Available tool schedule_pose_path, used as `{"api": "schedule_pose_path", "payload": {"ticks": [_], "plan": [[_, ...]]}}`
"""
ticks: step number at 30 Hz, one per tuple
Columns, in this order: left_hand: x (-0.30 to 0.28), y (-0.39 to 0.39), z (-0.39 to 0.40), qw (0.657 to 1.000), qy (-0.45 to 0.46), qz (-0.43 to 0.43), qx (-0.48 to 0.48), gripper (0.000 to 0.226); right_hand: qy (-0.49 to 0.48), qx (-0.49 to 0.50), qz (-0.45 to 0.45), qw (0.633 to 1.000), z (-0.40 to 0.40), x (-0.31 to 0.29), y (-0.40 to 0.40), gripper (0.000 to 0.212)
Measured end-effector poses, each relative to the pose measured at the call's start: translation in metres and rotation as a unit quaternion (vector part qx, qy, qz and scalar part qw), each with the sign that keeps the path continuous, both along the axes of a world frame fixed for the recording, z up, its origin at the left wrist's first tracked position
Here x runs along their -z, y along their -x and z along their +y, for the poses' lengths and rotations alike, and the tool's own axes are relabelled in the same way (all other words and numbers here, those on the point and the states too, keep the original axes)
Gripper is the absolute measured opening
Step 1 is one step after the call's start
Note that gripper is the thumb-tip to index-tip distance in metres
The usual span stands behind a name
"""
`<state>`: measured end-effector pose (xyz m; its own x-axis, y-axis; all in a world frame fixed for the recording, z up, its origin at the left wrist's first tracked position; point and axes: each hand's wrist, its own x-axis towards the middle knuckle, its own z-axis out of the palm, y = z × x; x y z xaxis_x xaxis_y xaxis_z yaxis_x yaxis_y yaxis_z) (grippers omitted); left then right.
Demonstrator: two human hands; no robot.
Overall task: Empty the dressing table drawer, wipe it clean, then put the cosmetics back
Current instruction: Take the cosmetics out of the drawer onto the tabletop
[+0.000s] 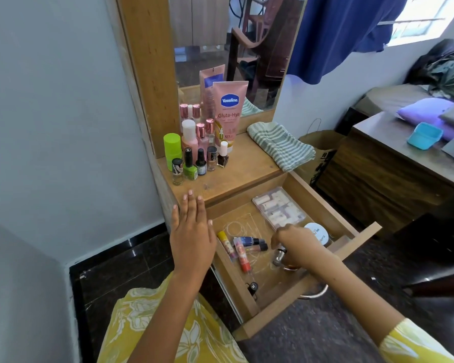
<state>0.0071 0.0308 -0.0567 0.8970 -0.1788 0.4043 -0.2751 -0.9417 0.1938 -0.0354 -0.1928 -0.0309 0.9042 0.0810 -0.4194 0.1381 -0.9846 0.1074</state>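
While right hand (295, 244) grips 1 bottle (279, 255), 4 tubes (243, 254)

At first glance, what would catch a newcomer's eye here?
The open drawer at centre right, where the right hand reaches down onto a small bottle among lip balm tubes. The left hand hovers flat beside it. Behind, bottles cluster around a tall pink lotion tube against the mirror.
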Motion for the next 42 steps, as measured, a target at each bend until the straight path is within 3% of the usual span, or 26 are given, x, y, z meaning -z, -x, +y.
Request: {"api": "schedule_pose_path", "payload": {"ticks": [6, 8, 10, 12, 14, 17, 19, 26, 31, 42], "plan": [[-0.002, 0.001, 0.000, 1.000, 0.007, 0.000, 0.001, 0.052, 0.069, -0.077, 0.010, 0.995, 0.014, 0.004, -0.007, 0.025], [-0.002, 0.001, 0.000, 1.000, 0.005, 0.001, 0.002, 0.052, 0.017, -0.078, -0.003, 0.997, 0.011, 0.003, -0.012, 0.026], [-0.003, 0.001, 0.000, 1.000, 0.003, 0.005, 0.002, 0.052, -0.115, -0.024, -0.027, 0.993, 0.004, 0.007, -0.017, 0.022], [-0.003, 0.001, 0.000, 1.000, -0.001, 0.006, 0.000, 0.052, -0.281, 0.048, -0.052, 0.957, 0.001, 0.008, -0.021, 0.015], [-0.003, 0.001, 0.000, 1.000, -0.005, 0.004, -0.001, 0.052, -0.421, 0.134, -0.061, 0.895, 0.006, 0.001, -0.024, 0.009], [-0.003, 0.001, 0.000, 1.000, -0.006, 0.001, 0.000, 0.053, -0.546, 0.235, -0.056, 0.802, 0.021, -0.017, -0.033, 0.016], [-0.003, 0.001, 0.000, 1.000, -0.005, 0.001, -0.001, 0.053, -0.539, 0.259, -0.098, 0.796, 0.028, -0.026, -0.045, 0.022], [-0.002, 0.001, -0.001, 1.000, -0.009, -0.016, -0.008, 0.050, -0.398, 0.277, -0.286, 0.827, 0.041, -0.055, -0.104, 0.033], [-0.002, 0.001, 0.000, 1.000, -0.005, -0.011, -0.006, 0.052, -0.350, 0.248, -0.330, 0.841, 0.054, -0.057, -0.134, 0.015], [-0.002, 0.002, -0.001, 1.000, 0.011, 0.011, 0.000, 0.054, -0.442, 0.261, -0.371, 0.774, 0.063, -0.030, -0.150, 0.025]]}}
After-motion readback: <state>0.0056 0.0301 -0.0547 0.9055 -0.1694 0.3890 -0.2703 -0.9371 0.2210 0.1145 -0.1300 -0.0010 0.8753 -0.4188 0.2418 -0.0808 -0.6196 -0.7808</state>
